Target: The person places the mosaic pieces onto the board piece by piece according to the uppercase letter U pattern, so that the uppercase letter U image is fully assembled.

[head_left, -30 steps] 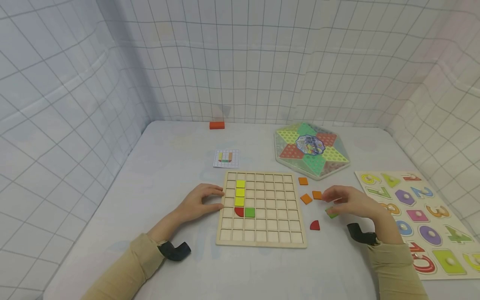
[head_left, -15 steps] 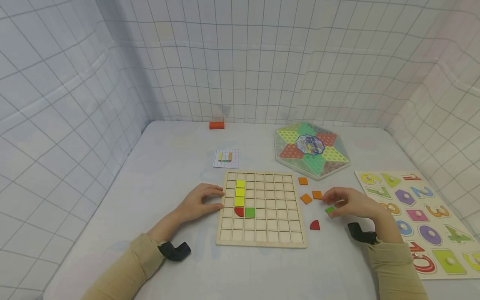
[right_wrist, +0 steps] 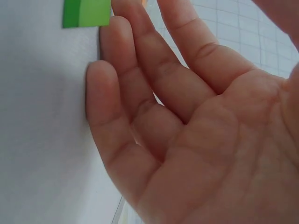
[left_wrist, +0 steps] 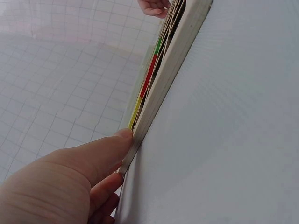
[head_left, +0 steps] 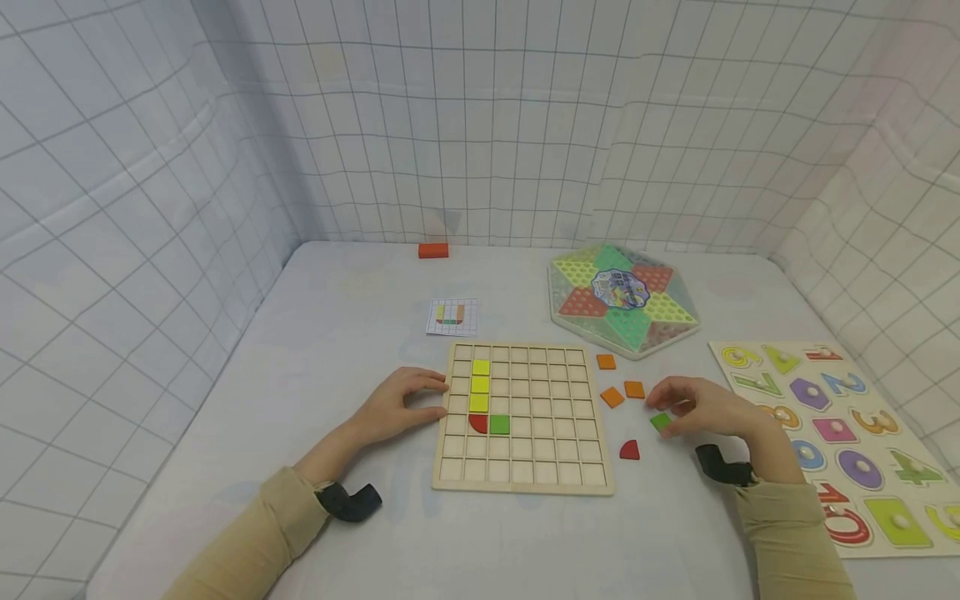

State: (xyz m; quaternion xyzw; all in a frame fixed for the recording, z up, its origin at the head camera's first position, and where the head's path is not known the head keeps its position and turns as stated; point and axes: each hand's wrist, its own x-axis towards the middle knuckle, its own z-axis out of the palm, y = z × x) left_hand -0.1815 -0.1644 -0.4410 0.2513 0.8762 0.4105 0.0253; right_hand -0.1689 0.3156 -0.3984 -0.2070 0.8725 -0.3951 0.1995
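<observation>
My left hand (head_left: 401, 398) rests at the left edge of a wooden grid board (head_left: 546, 490), thumb and fingers touching its rim. In the left wrist view the thumb (left_wrist: 112, 154) lies against that edge. On the board, yellow square tiles (head_left: 480, 385) stand in a column above a red quarter-circle tile (head_left: 477, 424), with a green square tile (head_left: 499, 425) beside it. To the right of the board, my right hand (head_left: 708, 406) pinches another green square tile (head_left: 661, 422) close to the table. The right wrist view shows this tile at the top, by curved fingers.
Three orange squares (head_left: 612, 397) and a red quarter-circle (head_left: 630, 450) lie between board and right hand. Behind are a pattern card (head_left: 452, 317), a red block (head_left: 433, 251) and a hexagonal Chinese checkers board (head_left: 622, 292). A number puzzle board (head_left: 813, 454) lies right, beside the right arm.
The green tile at my right hand has shifted slightly and turned, showing more of its face. My right hand has moved very little; the left hand and the board stay still.
</observation>
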